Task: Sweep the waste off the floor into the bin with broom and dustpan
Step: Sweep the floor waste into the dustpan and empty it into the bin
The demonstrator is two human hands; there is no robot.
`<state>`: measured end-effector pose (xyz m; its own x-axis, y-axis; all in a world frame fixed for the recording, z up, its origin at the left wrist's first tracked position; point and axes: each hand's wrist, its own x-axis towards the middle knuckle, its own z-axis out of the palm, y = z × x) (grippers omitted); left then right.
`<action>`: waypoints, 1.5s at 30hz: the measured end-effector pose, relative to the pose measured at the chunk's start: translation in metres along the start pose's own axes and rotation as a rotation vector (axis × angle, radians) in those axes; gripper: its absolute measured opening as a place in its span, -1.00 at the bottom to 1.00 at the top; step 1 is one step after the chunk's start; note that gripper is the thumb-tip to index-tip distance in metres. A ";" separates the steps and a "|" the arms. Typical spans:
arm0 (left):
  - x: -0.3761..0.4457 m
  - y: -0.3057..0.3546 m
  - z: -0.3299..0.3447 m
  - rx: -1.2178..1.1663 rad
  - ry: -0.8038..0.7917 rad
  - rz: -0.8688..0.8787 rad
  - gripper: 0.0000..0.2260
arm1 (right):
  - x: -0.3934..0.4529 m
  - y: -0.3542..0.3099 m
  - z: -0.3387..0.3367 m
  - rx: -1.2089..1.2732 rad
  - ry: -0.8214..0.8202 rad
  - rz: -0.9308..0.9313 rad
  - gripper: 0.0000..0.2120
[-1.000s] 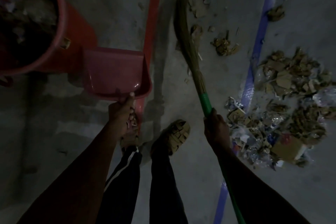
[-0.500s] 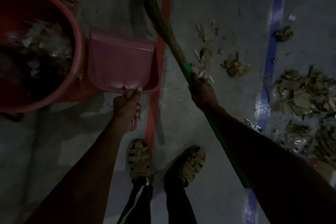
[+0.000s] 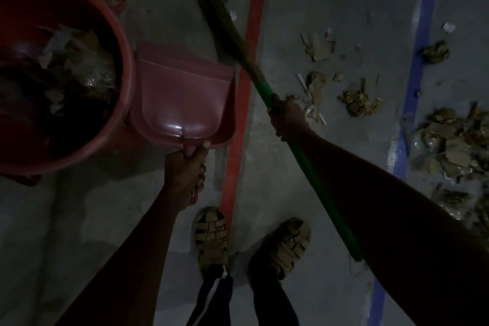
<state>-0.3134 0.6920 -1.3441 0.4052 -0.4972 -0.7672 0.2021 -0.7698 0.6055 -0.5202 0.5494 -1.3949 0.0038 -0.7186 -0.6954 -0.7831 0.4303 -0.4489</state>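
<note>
I see my left hand (image 3: 185, 167) curled round the short handle of the pink dustpan (image 3: 182, 103), thumb laid up along the handle's top, holding the pan with its open edge against the rim of the red bin (image 3: 127, 82). The pan looks bare inside, with only a dull shine near its back wall. The bin sits at the upper left and already holds crumpled paper and clear wrappers. My right hand (image 3: 289, 116) grips the broom (image 3: 312, 174) on its green handle, just below where the brown bristles (image 3: 219, 21) begin; the bristles run up and away to the top edge, passing just beside the pan's right corner, and the handle runs back under my right forearm. A red floor line (image 3: 248, 66) runs between the pan and my right hand, down to my left sandal (image 3: 211, 238); my right sandal (image 3: 284, 246) stands beside it on the grey floor (image 3: 79, 219). Small scraps of waste (image 3: 360, 103) lie scattered to the right of my right hand, and a larger heap (image 3: 455, 140) lies at the right edge, past a blue floor line (image 3: 415, 74).
</note>
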 end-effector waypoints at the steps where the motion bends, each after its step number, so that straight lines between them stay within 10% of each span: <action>1: 0.002 0.002 0.001 0.005 -0.003 0.005 -0.65 | -0.004 0.013 0.002 0.009 0.018 0.013 -0.64; 22: 0.001 0.022 0.032 0.146 -0.035 0.025 -0.55 | -0.137 0.206 -0.002 -0.201 0.517 0.185 -0.53; 32: -0.011 0.015 0.050 0.204 -0.077 0.049 -0.57 | -0.131 0.187 0.022 -0.171 0.245 -0.136 -0.49; 45: -0.046 -0.022 0.084 0.285 -0.116 0.040 -0.61 | -0.193 0.295 -0.004 -0.184 0.347 0.304 -0.57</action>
<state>-0.4115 0.6984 -1.3402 0.3003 -0.5591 -0.7728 -0.0769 -0.8218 0.5646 -0.7549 0.8126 -1.3910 -0.4244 -0.7288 -0.5374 -0.8135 0.5675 -0.1271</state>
